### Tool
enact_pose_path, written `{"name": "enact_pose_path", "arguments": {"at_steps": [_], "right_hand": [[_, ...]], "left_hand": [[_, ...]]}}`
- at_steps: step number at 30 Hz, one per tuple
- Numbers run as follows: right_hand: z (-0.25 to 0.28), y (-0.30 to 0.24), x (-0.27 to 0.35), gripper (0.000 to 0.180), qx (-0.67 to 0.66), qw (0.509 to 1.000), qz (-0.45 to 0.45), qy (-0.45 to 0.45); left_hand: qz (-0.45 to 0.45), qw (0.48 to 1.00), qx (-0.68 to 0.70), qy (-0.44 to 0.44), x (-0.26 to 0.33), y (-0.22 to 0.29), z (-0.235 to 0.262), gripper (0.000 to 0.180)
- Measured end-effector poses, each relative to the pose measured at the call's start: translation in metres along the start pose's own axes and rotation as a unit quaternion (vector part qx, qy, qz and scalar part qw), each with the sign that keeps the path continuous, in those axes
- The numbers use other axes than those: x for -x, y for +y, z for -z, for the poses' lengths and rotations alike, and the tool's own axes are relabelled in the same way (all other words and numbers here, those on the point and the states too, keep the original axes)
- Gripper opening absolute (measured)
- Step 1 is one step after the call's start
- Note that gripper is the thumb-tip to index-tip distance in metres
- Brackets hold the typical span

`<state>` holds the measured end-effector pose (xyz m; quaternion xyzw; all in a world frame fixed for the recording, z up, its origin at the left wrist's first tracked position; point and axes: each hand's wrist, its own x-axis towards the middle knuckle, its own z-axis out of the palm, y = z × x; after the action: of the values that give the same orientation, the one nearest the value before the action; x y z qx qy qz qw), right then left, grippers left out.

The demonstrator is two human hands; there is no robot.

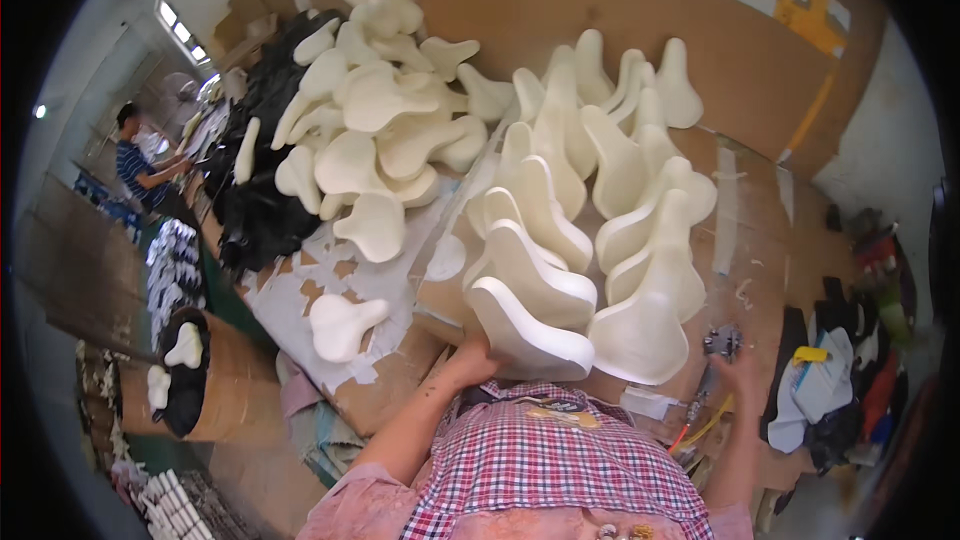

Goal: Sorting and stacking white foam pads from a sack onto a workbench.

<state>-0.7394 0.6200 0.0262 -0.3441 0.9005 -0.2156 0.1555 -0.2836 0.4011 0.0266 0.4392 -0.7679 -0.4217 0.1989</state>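
Note:
In front of me, cream-coloured foam bicycle saddle pads stand on edge in two rows on the cardboard-covered table. My left hand (474,360) is at the left end of the nearest saddle pad (530,335) in the left row. Its fingers are partly hidden behind that pad and look closed on it. The nearest pad of the right row (645,335) stands beside it, untouched. At the table's right front, my right hand (738,372) closes on a small metal spray gun (722,341), with orange and yellow hoses (705,425) running below it.
A heap of loose saddle pads (380,130) lies at the back left, beside black material (262,185). One pad (345,327) lies alone at the left. Cardboard (640,0) walls the back. A bin (215,380) stands lower left; a person (148,165) works far left. Clutter (830,380) lies right.

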Motion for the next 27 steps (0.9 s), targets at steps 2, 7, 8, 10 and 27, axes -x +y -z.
{"name": "enact_pose_path", "arguments": {"at_steps": [2,7,8,10,27], "right_hand": [[-0.044,0.017,0.015,0.082,0.143,0.987,0.019,0.077],[-0.045,0.035,0.028,0.080,0.079,0.986,0.033,0.140],[-0.042,0.046,0.024,0.078,0.048,0.978,0.065,0.194],[-0.020,0.067,0.034,0.072,-0.042,0.979,0.018,0.200],[0.143,-0.216,0.226,0.055,-0.245,0.948,0.197,-0.038]], "left_hand": [[0.088,0.979,-0.030,-0.184,-0.010,0.033,0.024,0.052],[0.023,0.989,0.016,-0.143,-0.007,0.064,0.075,0.053],[-0.009,0.987,0.099,-0.130,-0.007,0.075,0.086,0.051],[-0.046,0.974,0.185,-0.121,-0.023,0.082,0.092,0.050],[-0.117,0.985,0.121,-0.035,-0.158,0.126,0.016,0.065]]}}
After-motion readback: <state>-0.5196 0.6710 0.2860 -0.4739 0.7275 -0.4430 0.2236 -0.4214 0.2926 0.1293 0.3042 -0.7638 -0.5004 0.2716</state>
